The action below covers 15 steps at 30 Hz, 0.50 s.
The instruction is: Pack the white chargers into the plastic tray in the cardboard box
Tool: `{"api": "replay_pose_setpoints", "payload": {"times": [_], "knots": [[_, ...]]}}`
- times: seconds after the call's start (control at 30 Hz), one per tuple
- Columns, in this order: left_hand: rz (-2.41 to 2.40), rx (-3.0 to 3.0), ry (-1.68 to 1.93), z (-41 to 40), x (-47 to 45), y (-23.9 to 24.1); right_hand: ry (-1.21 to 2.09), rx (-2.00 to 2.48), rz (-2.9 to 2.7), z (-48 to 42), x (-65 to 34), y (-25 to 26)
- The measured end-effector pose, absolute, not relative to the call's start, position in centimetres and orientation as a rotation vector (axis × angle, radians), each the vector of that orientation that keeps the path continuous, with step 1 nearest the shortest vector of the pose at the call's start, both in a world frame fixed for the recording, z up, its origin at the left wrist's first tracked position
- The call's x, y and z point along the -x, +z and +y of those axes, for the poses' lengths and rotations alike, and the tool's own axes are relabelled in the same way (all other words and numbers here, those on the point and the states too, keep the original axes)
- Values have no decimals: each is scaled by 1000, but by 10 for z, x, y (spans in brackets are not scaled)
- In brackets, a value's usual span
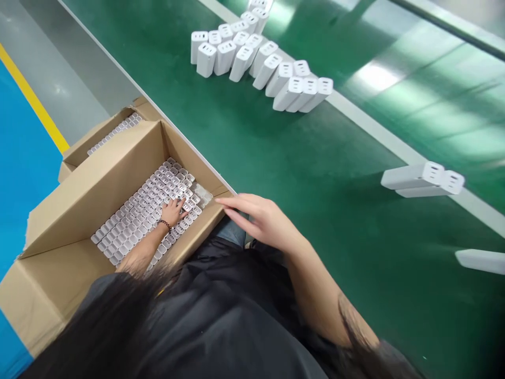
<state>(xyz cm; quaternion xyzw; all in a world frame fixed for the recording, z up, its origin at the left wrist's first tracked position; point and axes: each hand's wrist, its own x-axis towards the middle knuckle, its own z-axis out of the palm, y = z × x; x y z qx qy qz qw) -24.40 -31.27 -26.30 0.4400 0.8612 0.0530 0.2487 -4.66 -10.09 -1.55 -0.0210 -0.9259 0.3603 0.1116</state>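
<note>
My left hand (172, 212), with a dark beaded bracelet at the wrist, reaches down into an open cardboard box (98, 184). Its fingers are spread over the tops of tightly packed white charger blocks (134, 223) with small port slots, touching some near the box's right end. Whether it grips one I cannot make out for sure. Beside that hand, a bare greyish patch (203, 195) shows in the box's corner. My right hand (264, 218) hovers at the box's near right rim, fingers stretched out and fingertips at the cardboard edge, with nothing in it.
A green table (252, 142) borders the box. On it, several white charger blocks (226, 57) stand in uneven rows at the back; two more (418, 176) lean together at right, and another (481, 260) lies at the right edge. A second cardboard box (94, 131) sits behind the first.
</note>
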Motion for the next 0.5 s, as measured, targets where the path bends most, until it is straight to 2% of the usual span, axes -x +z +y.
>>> {"api": "replay_pose_setpoints", "payload": {"times": [0.23, 0.5], "knots": [[2425, -1149, 140, -269, 251, -250, 807, 572, -2463, -93, -58, -26], [2402, -1052, 286, -190, 218, -268, 759, 693, -2384, -91, -67, -51]]}}
